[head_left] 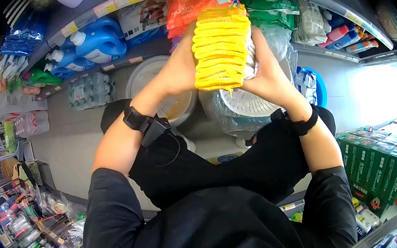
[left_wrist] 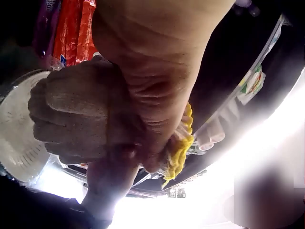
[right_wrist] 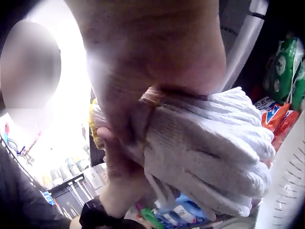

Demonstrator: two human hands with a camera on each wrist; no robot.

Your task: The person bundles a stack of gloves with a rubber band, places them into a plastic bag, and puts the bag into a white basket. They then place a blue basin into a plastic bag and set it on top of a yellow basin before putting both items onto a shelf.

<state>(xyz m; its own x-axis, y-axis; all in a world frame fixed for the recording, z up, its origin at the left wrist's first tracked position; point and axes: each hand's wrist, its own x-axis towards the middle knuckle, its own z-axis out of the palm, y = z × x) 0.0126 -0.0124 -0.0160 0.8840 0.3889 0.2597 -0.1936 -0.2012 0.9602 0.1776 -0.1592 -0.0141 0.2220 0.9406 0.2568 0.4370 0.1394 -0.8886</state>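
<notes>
A thick stack of white knitted work gloves with yellow cuffs (head_left: 221, 46) is held up in front of the person, cuffs facing the head camera. My left hand (head_left: 184, 65) grips its left side, and my right hand (head_left: 270, 72) grips the right side, thumb near the lower corner. In the right wrist view the white glove fingers (right_wrist: 209, 148) fan out beyond the palm. The left wrist view shows the gloves (left_wrist: 71, 109) in shadow, with a strip of yellow cuff (left_wrist: 178, 157) past the hand. Most fingertips are hidden behind the stack.
Below the gloves stand a white round basin (head_left: 140, 79) and a plastic-wrapped white basket (head_left: 251, 102). Shelves ahead carry blue detergent jugs (head_left: 100, 41), an orange bag (head_left: 181, 13) and green packages (head_left: 268, 4). Green boxes (head_left: 377, 165) are stacked at the right; bottled water packs (head_left: 91, 90) sit left.
</notes>
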